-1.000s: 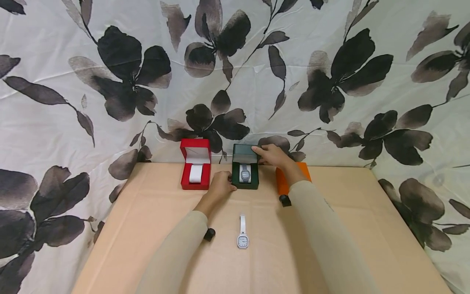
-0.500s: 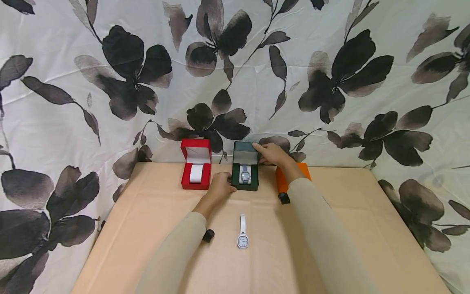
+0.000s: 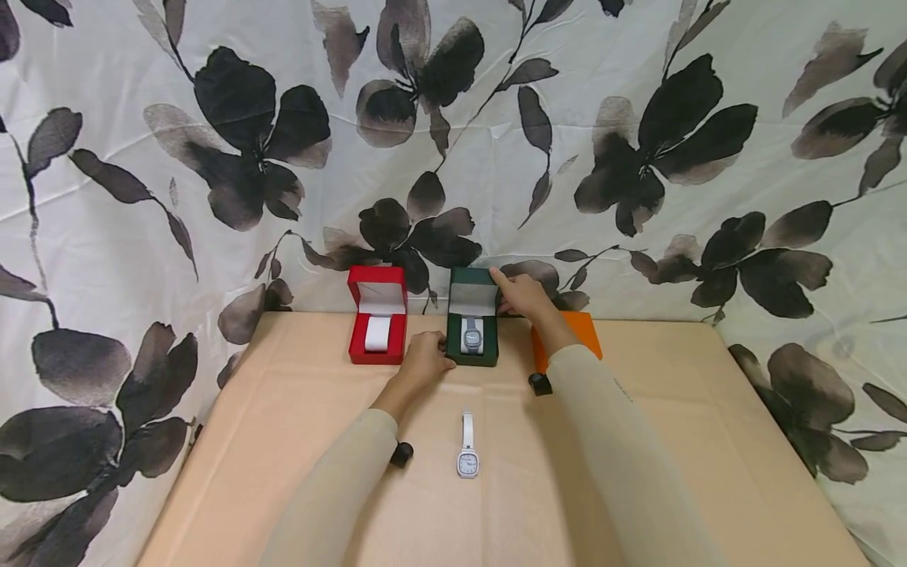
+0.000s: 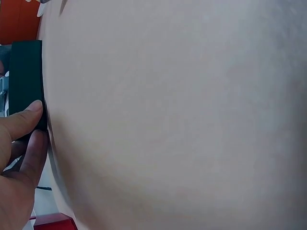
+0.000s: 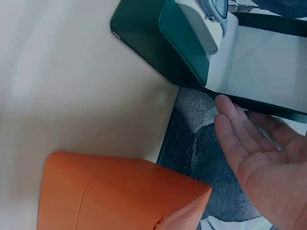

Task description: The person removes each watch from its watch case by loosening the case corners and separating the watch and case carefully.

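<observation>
- Your left hand is pinching the near left corner of the green watch box, its thumb pressing the front wall and its fingers bearing on the left side.
- Your right hand is touching the right edge of the raised lid; its grip is wide, the fingers extending loosely.
- The green watch box is standing at the far edge of the table and is holding a grey watch.
- To its left, the red watch box is standing with lid raised, showing a white cushion.
- Your right sleeve is partly covering the orange case.
- A white-strapped watch is lying face up between your forearms, its strap stretching toward the green watch box.
</observation>
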Motion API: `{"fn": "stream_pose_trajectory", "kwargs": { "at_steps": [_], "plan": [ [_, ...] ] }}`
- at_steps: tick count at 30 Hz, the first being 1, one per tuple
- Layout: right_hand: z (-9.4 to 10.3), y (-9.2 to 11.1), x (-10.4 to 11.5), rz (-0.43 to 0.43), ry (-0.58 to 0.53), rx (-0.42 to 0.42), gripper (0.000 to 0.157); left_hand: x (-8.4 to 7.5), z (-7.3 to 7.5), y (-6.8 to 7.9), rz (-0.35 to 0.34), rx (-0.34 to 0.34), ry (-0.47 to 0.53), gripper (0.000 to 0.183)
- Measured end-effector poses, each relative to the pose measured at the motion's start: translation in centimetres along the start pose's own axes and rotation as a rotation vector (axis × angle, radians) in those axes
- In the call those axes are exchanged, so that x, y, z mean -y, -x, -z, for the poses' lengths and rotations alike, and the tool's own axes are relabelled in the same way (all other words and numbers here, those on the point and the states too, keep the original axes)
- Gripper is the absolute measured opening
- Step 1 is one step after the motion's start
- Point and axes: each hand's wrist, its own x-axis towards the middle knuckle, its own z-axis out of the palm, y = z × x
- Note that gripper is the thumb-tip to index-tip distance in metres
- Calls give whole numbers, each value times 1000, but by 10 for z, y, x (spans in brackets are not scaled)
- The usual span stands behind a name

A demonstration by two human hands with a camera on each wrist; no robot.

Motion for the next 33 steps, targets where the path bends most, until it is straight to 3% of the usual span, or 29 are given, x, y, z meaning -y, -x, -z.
{"fn": "stream_pose_trajectory", "kwargs": {
  "at_steps": [11,23,33],
  "plan": [
    [-3,0,0,5,9,16,91,-1,-1,1,36,0,28,33],
    [-5,11,-8,101,46,38,91,0,2,2,48,11,42,41],
    [-4,25,-16,111,-48,14,90,-13,15,8,71,45,48,55]
  ]
}}
